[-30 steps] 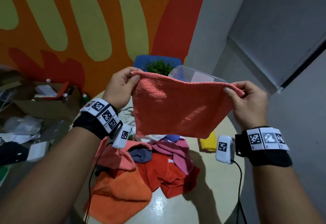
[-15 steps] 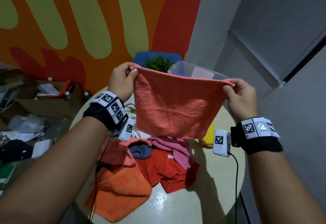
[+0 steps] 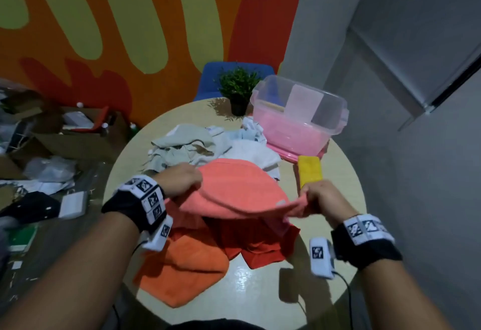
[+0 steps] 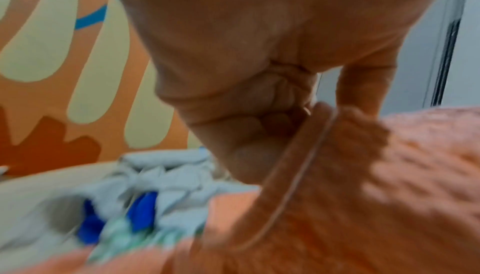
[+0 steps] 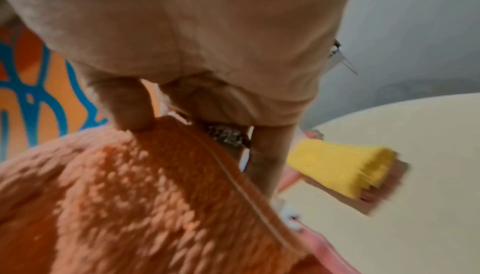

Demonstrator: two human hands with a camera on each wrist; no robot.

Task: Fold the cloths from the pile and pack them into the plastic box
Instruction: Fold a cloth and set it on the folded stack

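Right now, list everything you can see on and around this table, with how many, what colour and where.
Salmon cloth: one, held over the pile.
Cloth pile: several, red, orange, white, grey; table centre.
Yellow cloth: one, folded, beside the box.
Plastic box: one, clear, pink contents; far right of the table.
Potted plant: one, green, far edge.
Chair: one, blue, behind the plant.
Table: one, round, cream.
Cardboard boxes and clutter: floor, left.
Left hand: grips the cloth's left edge.
Right hand: grips its right edge.
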